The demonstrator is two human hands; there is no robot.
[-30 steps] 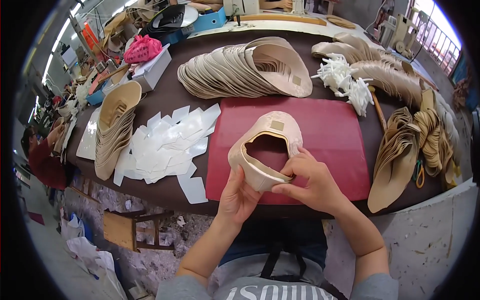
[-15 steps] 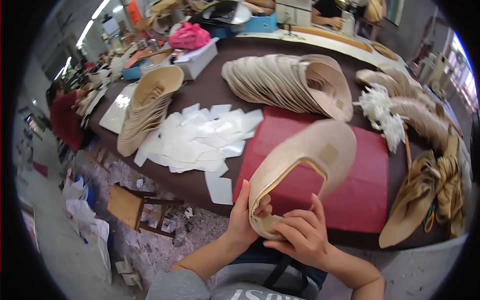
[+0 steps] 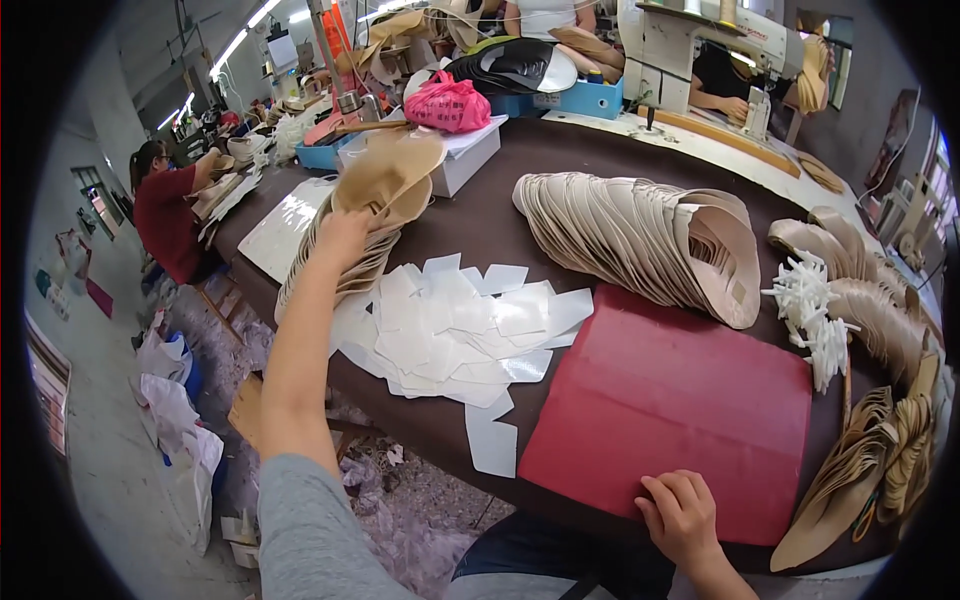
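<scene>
My left hand (image 3: pixel 343 232) is stretched out to the far left and holds a tan shoe upper (image 3: pixel 392 172) over a stack of the same tan uppers (image 3: pixel 345 262). My right hand (image 3: pixel 683 512) rests with fingers curled and holding nothing on the near edge of a red mat (image 3: pixel 668 404) lying on the dark brown table (image 3: pixel 480 222). Between mat and stack lie several white paper pieces (image 3: pixel 452 334).
A long row of tan uppers (image 3: pixel 640 236) lies behind the mat. White strips (image 3: pixel 812 310) and more uppers (image 3: pixel 880 400) fill the right side. A white box with a pink bag (image 3: pixel 446 104), sewing machines and other seated people are at the back and left.
Both hands held the tan upper over the red mat. Now my left hand has carried it away to the stack at the left, and my right hand has dropped onto the mat's edge.
</scene>
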